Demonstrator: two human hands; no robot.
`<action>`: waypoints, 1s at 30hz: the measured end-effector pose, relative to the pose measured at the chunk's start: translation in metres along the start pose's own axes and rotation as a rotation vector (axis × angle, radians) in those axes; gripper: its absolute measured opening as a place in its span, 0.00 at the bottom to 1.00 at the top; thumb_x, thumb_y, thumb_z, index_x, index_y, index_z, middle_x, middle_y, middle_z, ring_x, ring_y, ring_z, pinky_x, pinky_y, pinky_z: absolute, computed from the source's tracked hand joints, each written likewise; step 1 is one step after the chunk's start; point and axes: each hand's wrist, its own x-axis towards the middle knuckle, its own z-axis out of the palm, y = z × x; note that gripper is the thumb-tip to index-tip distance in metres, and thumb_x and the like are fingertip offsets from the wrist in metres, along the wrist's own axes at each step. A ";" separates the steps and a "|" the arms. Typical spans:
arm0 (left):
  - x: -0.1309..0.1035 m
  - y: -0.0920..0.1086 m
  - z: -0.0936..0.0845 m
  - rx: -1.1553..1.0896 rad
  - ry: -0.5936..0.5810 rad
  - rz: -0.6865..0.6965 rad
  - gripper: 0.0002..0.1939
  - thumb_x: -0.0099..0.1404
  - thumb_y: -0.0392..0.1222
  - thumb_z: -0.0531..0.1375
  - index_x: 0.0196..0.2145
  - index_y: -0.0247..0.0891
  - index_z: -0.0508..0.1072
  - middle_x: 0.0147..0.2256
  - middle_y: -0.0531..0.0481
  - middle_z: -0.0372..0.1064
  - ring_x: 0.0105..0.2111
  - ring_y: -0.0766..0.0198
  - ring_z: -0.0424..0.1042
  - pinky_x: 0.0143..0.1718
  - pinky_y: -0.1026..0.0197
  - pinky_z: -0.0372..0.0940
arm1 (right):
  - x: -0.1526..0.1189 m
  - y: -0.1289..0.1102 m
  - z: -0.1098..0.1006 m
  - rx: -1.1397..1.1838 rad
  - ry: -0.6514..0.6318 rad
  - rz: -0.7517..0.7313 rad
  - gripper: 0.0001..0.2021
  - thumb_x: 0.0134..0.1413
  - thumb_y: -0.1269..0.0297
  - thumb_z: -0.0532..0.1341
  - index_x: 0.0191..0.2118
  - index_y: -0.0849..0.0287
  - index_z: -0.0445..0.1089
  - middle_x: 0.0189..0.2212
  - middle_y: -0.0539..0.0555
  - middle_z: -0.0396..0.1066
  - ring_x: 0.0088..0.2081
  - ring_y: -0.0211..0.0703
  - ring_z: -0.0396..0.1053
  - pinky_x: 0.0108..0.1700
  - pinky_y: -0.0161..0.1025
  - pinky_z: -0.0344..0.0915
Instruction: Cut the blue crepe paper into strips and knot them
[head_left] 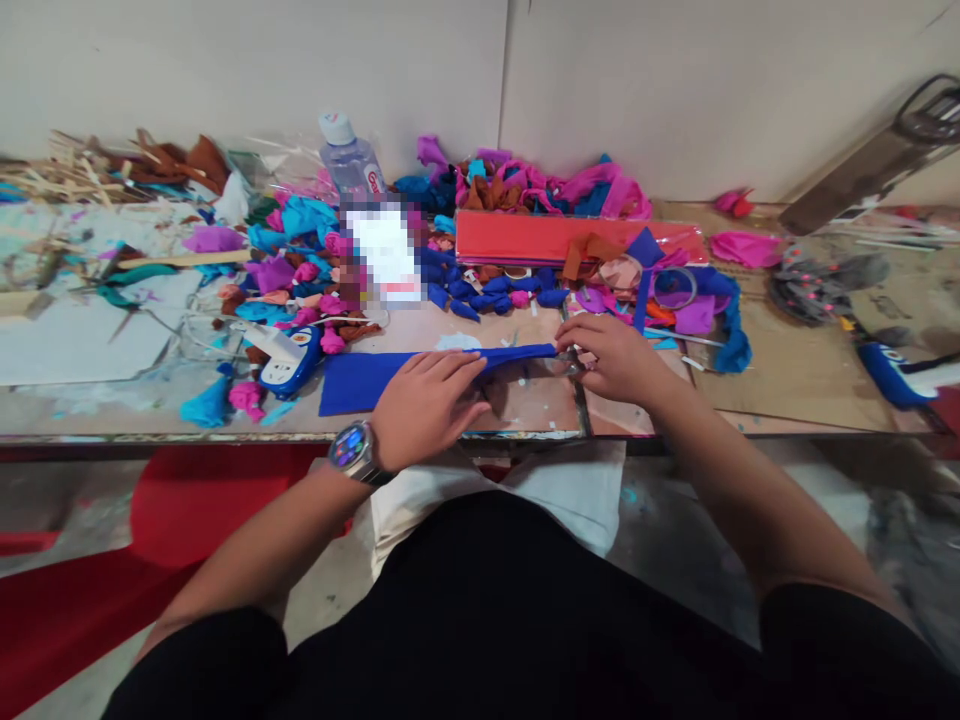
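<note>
A folded strip of blue crepe paper (pixel 360 382) lies along the table's front edge in front of me. My left hand (pixel 427 405), wearing a smartwatch (pixel 351 449) on its wrist, rests flat on the middle of the strip with its fingers stretched out. At the strip's right end, my right hand (pixel 611 355) pinches the paper between thumb and fingers, and that end is lifted slightly off the table. Something small and shiny shows by the right fingertips, too blurred to name.
Behind the hands lie several small twisted bundles of coloured paper (pixel 487 290) and a pack of red paper (pixel 555 236). A bottle (pixel 354 165) stands near a bright, partly blurred screen (pixel 388 250). A blue-and-white power strip (pixel 291 365) is at left; a tape roll (pixel 675 288) is at right.
</note>
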 end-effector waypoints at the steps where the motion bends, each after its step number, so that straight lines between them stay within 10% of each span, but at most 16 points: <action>1: 0.011 0.003 0.000 -0.016 0.005 0.018 0.28 0.76 0.53 0.57 0.66 0.35 0.67 0.62 0.37 0.72 0.60 0.48 0.72 0.62 0.44 0.66 | 0.004 -0.007 -0.007 0.007 0.004 -0.016 0.17 0.47 0.76 0.62 0.44 0.61 0.76 0.50 0.64 0.77 0.52 0.58 0.73 0.52 0.49 0.65; 8: 0.051 0.019 -0.007 -0.064 -0.041 -0.008 0.16 0.76 0.49 0.57 0.54 0.41 0.77 0.43 0.45 0.81 0.44 0.52 0.79 0.44 0.52 0.68 | 0.011 -0.044 -0.044 0.027 -0.025 -0.052 0.17 0.46 0.75 0.61 0.44 0.57 0.74 0.49 0.58 0.78 0.51 0.56 0.74 0.53 0.48 0.63; 19: 0.006 -0.014 -0.035 -0.097 -0.226 -0.054 0.17 0.78 0.50 0.53 0.51 0.44 0.79 0.42 0.48 0.82 0.41 0.56 0.80 0.39 0.57 0.67 | -0.024 -0.044 -0.089 0.526 -0.012 0.229 0.04 0.58 0.61 0.64 0.36 0.54 0.74 0.36 0.54 0.78 0.34 0.45 0.72 0.37 0.43 0.66; 26: 0.015 -0.081 -0.063 -0.291 -0.172 -0.041 0.16 0.74 0.52 0.59 0.47 0.41 0.82 0.40 0.50 0.82 0.36 0.64 0.78 0.38 0.64 0.67 | -0.067 -0.041 -0.079 1.329 0.053 0.767 0.10 0.46 0.55 0.70 0.30 0.54 0.72 0.16 0.43 0.54 0.14 0.29 0.44 0.17 0.35 0.40; 30: 0.059 -0.076 -0.073 -0.079 -0.060 -0.014 0.15 0.71 0.42 0.57 0.48 0.38 0.81 0.40 0.49 0.82 0.37 0.61 0.78 0.42 0.61 0.69 | -0.091 -0.054 -0.054 1.482 0.139 0.786 0.09 0.47 0.57 0.68 0.30 0.55 0.69 0.16 0.42 0.54 0.14 0.28 0.41 0.18 0.34 0.33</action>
